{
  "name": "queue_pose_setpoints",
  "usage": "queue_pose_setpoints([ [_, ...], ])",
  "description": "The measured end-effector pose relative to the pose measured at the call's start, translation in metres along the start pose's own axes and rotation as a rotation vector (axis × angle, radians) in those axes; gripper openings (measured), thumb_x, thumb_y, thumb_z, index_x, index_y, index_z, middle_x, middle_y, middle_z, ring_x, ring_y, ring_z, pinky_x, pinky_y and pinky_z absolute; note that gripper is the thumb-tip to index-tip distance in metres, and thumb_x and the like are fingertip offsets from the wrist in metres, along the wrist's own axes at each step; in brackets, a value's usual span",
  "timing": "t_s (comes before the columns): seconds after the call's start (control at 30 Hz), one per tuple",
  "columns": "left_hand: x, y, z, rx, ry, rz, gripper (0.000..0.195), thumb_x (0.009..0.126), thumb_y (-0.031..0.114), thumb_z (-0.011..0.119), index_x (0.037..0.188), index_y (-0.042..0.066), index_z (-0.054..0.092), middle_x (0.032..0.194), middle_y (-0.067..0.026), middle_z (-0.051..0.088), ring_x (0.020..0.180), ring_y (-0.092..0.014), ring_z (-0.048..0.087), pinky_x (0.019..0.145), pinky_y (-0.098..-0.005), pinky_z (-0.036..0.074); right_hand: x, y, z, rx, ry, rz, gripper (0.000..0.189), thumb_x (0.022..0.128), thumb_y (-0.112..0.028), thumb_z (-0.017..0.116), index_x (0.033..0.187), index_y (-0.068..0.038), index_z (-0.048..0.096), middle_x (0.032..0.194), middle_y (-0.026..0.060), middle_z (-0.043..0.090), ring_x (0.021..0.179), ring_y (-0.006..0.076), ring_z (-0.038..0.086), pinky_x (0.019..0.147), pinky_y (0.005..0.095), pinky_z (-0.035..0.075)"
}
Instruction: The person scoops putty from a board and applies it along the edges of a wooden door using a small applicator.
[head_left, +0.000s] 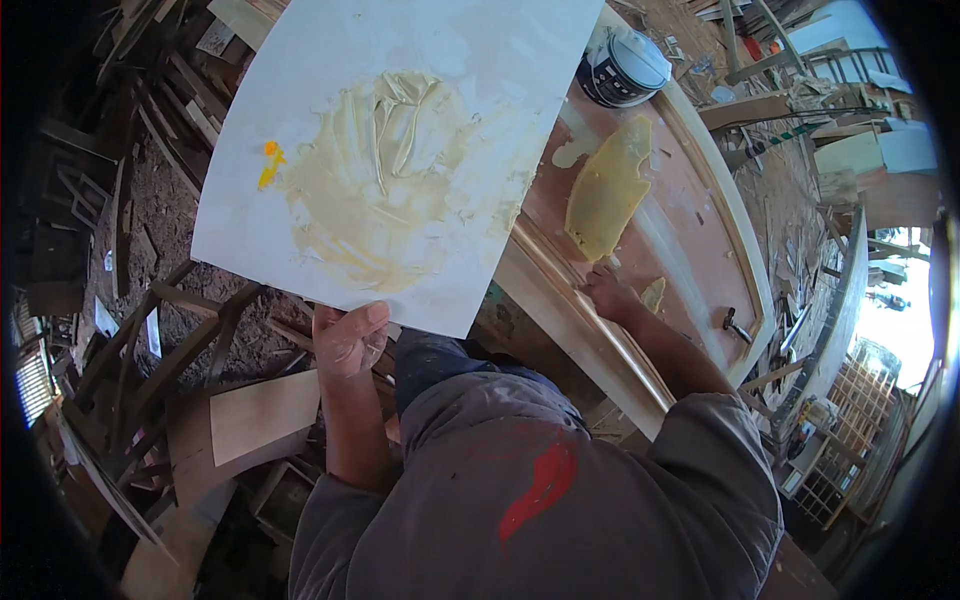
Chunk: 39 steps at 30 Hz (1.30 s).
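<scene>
My left hand (351, 337) grips the near edge of a white board (247, 217), its thumb on top. Cream-coloured paste (375, 187) is smeared over the board, with a small yellow-orange dab (270, 165) to its left. My right hand (609, 294) is low over the wooden moulding (592, 322) of a panelled door or similar frame; whether its fingers hold something small I cannot tell. Just beyond it, an irregular yellowish sheet (611, 187) lies on the reddish recessed panel (690, 247), and a smaller piece (653, 295) lies beside my right forearm.
A lidded paint-type bucket (624, 69) stands at the panel's far end. A small hammer (736, 325) rests near the panel's right edge. Timber scraps and wooden frames (187, 307) crowd the ground at left; a long beam (832, 330) runs at right. A pale board (264, 416) lies at lower left.
</scene>
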<state>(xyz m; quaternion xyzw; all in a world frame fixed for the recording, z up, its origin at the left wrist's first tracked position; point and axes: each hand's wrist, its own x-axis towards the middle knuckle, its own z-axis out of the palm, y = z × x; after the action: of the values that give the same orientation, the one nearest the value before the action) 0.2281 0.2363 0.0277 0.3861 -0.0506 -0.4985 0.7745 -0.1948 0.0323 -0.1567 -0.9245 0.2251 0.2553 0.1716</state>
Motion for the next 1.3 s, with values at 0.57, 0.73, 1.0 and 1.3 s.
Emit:
queue_pose_setpoints([
  [0.57,0.000,0.004,0.013,0.073,0.030,0.015,0.070,0.073,-0.003,0.065,0.141,-0.003,0.046,0.127,-0.0184,0.063,0.112,-0.030,0.067,0.088,-0.0384,0.061,0.145,-0.021,-0.082,-0.027,0.395,-0.132,0.022,0.084,-0.011,0.057,0.099,-0.009,0.073,0.113,0.0118,0.060,0.117,0.0301,0.053,0.102,0.0426,0.045],
  [0.73,0.002,0.004,0.005,0.083,0.032,0.029,0.068,0.074,-0.004,0.064,0.139,-0.004,0.047,0.126,-0.0188,0.063,0.109,-0.031,0.068,0.084,-0.0398,0.063,0.103,-0.011,-0.030,0.025,0.488,-0.019,0.022,0.085,-0.015,0.056,0.098,-0.007,0.072,0.115,0.0108,0.061,0.120,0.0284,0.053,0.103,0.0419,0.044],
  [1.0,0.005,0.001,-0.007,-0.066,-0.124,-0.062,0.077,0.072,-0.014,0.065,0.144,-0.001,0.043,0.135,-0.0171,0.058,0.124,-0.033,0.059,0.104,-0.0473,0.051,-0.010,-0.020,-0.013,-0.039,0.174,-0.003,0.029,0.085,-0.015,0.058,0.108,-0.010,0.073,0.100,0.0076,0.060,0.109,0.0264,0.054,0.099,0.0403,0.045],
  [1.3,-0.001,-0.008,0.024,-0.035,-0.087,-0.035,0.077,0.073,-0.012,0.057,0.147,-0.002,0.039,0.134,-0.0242,0.056,0.120,-0.037,0.062,0.093,-0.0500,0.061,-0.104,-0.010,0.056,-0.080,0.295,0.053,0.020,0.082,-0.016,0.061,0.098,-0.011,0.073,0.088,0.0050,0.058,0.098,0.0236,0.055,0.089,0.0366,0.048],
])
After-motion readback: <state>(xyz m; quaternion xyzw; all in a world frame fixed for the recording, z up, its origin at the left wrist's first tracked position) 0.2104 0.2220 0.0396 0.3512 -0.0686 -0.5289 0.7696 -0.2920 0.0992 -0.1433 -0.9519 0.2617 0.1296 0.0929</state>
